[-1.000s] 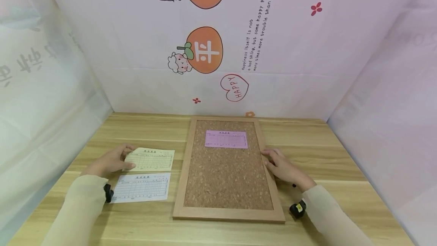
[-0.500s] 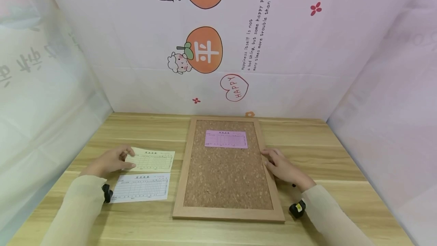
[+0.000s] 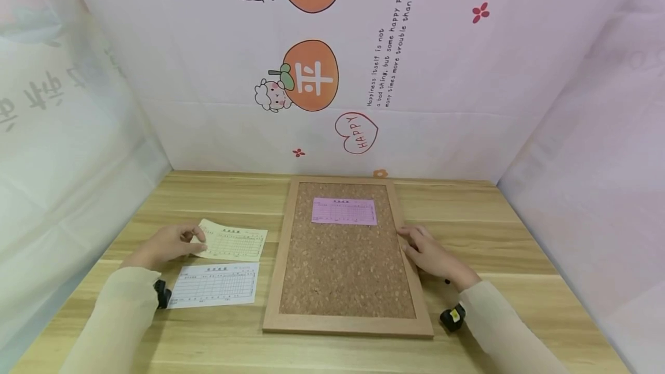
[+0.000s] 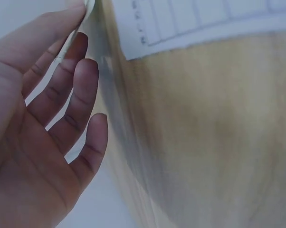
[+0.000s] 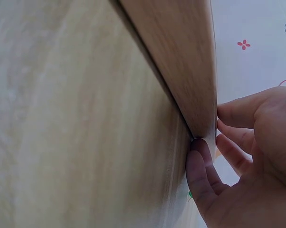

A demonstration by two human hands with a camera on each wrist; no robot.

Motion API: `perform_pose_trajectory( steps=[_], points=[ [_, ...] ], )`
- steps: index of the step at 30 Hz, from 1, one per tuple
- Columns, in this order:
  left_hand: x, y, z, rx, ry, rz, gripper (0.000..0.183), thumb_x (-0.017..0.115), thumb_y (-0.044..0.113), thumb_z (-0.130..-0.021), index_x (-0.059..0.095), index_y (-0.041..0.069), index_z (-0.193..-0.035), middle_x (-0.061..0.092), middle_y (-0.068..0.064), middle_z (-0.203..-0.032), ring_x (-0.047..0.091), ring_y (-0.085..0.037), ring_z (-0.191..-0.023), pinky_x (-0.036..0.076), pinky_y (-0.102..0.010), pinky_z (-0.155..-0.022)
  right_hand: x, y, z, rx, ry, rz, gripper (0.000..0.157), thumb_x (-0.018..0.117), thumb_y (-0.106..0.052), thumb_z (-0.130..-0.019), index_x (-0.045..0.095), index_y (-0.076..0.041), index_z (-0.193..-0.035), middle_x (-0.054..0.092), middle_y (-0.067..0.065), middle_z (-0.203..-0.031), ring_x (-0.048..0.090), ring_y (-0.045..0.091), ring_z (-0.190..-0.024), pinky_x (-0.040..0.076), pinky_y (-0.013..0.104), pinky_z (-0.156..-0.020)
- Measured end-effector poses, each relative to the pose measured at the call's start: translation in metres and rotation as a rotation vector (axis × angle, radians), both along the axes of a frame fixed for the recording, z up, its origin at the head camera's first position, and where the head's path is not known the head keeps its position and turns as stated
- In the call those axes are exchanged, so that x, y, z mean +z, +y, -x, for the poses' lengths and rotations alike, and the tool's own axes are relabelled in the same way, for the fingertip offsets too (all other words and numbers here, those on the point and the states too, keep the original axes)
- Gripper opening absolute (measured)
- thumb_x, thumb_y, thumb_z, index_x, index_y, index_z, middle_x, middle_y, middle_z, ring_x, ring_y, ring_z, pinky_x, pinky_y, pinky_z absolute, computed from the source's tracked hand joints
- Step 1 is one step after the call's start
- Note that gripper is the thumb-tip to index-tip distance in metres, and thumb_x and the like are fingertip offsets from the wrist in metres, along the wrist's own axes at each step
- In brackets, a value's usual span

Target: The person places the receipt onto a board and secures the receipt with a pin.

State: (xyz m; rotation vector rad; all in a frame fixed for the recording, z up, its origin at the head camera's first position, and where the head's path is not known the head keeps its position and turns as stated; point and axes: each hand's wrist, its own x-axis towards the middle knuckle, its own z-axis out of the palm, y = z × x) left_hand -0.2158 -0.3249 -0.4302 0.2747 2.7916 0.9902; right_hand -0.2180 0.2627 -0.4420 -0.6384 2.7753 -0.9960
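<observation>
My left hand pinches the left end of a yellow printed form between thumb and fingers. That end is lifted and curves up from the table. In the left wrist view the form's edge shows thin between thumb and fingertips. Just below it lies a white form, flat. Touching the right edge of a wood-framed cork board is my right hand, its fingers loosely bent. The right wrist view has its fingertips against the side of the frame. A pink form lies on the cork's upper part.
The board lies flat on a wooden table. A white printed cloth rises behind the table, with more cloth at both sides. A small black dot-like item shows under the right wrist.
The yellow form's left end has been raised by my left hand and now bends upward; the form has shifted slightly right. My right hand, the board and the other forms stay put.
</observation>
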Motion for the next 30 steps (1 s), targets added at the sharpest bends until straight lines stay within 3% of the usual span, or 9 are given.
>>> perform_pose_trajectory(
  steps=[9,15,24,30],
  points=[
    [-0.0001,-0.0047,0.0074,-0.039,0.069,0.008,0.016,0.068,0.019,-0.096,0.071,0.007,-0.106,0.060,-0.007,-0.100,0.050,-0.023,-0.088,0.044,-0.037,-0.075,0.0012,0.0001,-0.0009,0.001,0.007,-0.004,0.039,0.045,-0.007,-0.107,0.042,0.006,-0.144,0.034,0.029,-0.143,0.039,0.051,-0.131,0.039,0.062,-0.101],
    [-0.0001,-0.0069,0.0049,-0.012,0.033,-0.032,0.022,0.064,0.016,-0.097,0.069,0.004,-0.115,0.060,-0.014,-0.110,0.053,-0.028,-0.095,0.046,-0.039,-0.078,0.0003,0.0004,0.0003,0.000,0.021,-0.012,0.039,0.045,-0.007,-0.107,0.042,0.007,-0.144,0.035,0.029,-0.143,0.038,0.050,-0.132,0.038,0.063,-0.102],
    [0.0039,-0.0075,0.0019,-0.002,0.006,-0.072,0.033,0.060,0.019,-0.101,0.062,0.002,-0.129,0.053,-0.028,-0.129,0.051,-0.042,-0.115,0.047,-0.056,-0.090,-0.0007,0.0016,0.0017,0.006,0.013,-0.003,0.040,0.045,-0.007,-0.107,0.041,0.007,-0.144,0.035,0.030,-0.142,0.037,0.051,-0.132,0.038,0.063,-0.102],
    [0.0073,-0.0067,-0.0007,-0.010,0.010,-0.113,0.038,0.057,0.020,-0.103,0.057,0.000,-0.135,0.050,-0.028,-0.133,0.051,-0.042,-0.117,0.048,-0.053,-0.088,-0.0028,0.0028,0.0038,0.003,-0.027,0.016,0.041,0.045,-0.009,-0.107,0.041,0.006,-0.146,0.033,0.028,-0.143,0.040,0.050,-0.130,0.039,0.062,-0.101]
  ],
)
